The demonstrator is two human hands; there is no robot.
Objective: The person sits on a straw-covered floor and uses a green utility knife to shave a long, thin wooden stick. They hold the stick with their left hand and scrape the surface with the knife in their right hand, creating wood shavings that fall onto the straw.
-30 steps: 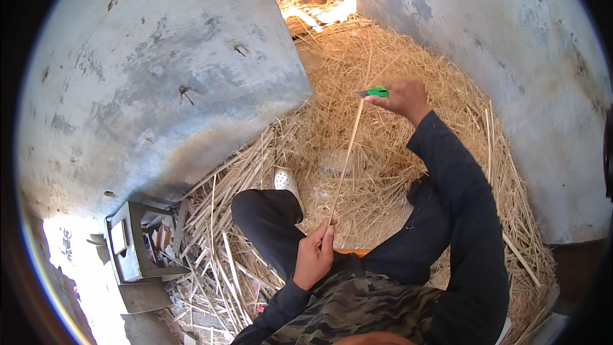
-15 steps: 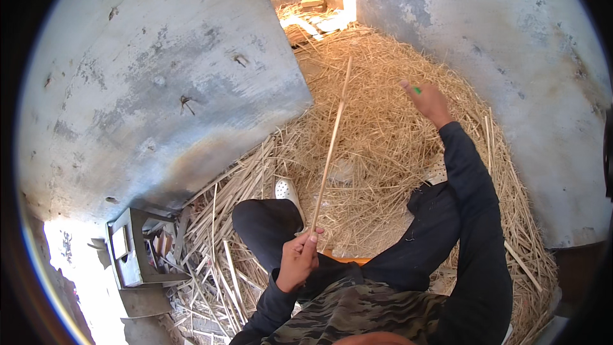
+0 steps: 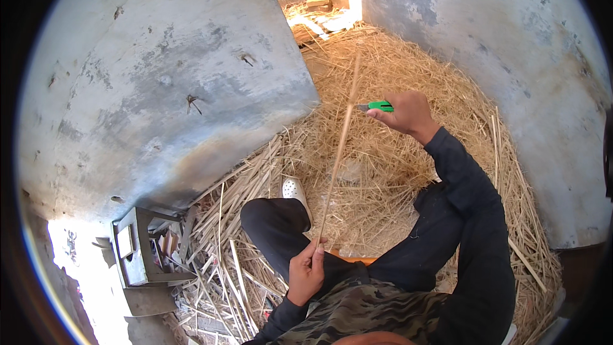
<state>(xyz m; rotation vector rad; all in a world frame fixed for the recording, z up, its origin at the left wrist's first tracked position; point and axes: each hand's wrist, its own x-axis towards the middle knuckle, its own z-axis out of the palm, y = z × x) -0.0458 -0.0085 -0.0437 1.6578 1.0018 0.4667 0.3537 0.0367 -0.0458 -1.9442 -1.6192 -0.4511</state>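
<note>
Left hand (image 3: 306, 273): narrowed, with the near end of a thin strip (image 3: 339, 154) pinched between thumb and fingers; it is held close to the body.
Right hand (image 3: 410, 114): closed around the handle of a green knife (image 3: 381, 106); it is raised farther out and to the right, well apart from the left hand.
Strip position: slanted from the left hand toward the far side, leaning slightly right, over the straw; its far part is blurred.
Knife blade: pointed left, just beside the strip; whether the strip is touched by it cannot be told.
Loose straw (image 3: 396, 153): spread across the middle and far ground.
Longer stalks (image 3: 257, 180): heaped to the left, beyond and beside the bent left leg (image 3: 271, 218).
White shoe (image 3: 295, 190): worn on the left foot and pierced with holes.
Camouflage cloth (image 3: 377, 306): worn at the near edge, between dark sleeves.
Walls: the straw is flanked by a stained left wall (image 3: 172, 38) and a right wall (image 3: 491, 45).
Box-shaped stand (image 3: 132, 264): placed at the near left.
Yellowish block (image 3: 318, 1): set at the far end, in bright light.
</note>
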